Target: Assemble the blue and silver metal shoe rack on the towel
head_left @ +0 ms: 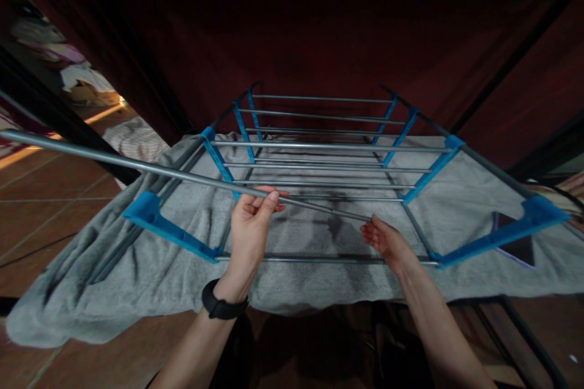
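Note:
A long grey metal rod (pixel 150 167) slants across the view, its left end high and its right end lower. My left hand (pixel 255 209) grips it near the middle, thumb on top. My right hand (pixel 383 237) pinches the thinner right end between thumb and fingers. Beneath and behind the rod stands a rack frame with thin metal crossbars (pixel 328 146) joined by blue plastic brackets. The nearest left bracket (pixel 168 228) and nearest right bracket (pixel 502 234) are linked by one low bar (pixel 319 260) close to my wrists.
A grey towel-like cloth (pixel 137 292) lies under the rack. A dark flat device (pixel 515 240) rests on it at the right. Dark red panels (pixel 310 30) rise behind. Tiled floor (pixel 36 213) and piled fabrics (pixel 82 76) show at the left.

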`<move>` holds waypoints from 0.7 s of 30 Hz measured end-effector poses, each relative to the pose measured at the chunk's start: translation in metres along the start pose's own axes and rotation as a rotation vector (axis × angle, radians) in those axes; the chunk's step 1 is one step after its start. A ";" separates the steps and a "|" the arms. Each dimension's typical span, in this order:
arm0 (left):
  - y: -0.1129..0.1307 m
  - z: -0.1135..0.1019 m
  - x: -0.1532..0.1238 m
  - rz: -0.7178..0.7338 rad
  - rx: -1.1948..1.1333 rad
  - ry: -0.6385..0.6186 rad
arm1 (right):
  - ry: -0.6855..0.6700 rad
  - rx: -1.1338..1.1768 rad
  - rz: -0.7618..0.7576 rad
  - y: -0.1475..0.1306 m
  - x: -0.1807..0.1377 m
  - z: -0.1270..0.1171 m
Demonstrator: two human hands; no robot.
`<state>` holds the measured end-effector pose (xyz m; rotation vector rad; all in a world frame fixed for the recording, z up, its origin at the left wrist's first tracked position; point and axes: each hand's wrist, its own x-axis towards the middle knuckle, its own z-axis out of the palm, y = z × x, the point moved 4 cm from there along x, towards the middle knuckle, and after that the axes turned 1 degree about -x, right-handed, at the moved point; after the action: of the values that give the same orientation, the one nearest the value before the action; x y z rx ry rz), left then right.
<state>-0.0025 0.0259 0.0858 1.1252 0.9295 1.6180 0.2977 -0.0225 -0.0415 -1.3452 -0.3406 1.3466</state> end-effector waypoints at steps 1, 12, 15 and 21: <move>-0.001 0.000 0.000 -0.010 -0.003 -0.007 | 0.007 0.016 0.002 0.000 0.000 0.000; -0.017 0.010 -0.009 -0.125 0.010 -0.079 | 0.047 0.295 0.085 0.003 0.007 -0.012; -0.024 0.015 -0.013 -0.164 0.029 -0.121 | 0.075 0.349 0.088 0.002 0.008 -0.015; -0.034 0.026 -0.024 -0.219 0.050 -0.189 | 0.078 0.411 0.091 -0.001 0.006 -0.011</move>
<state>0.0346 0.0142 0.0557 1.1466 0.9378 1.2944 0.3092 -0.0227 -0.0474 -1.0726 0.0518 1.3469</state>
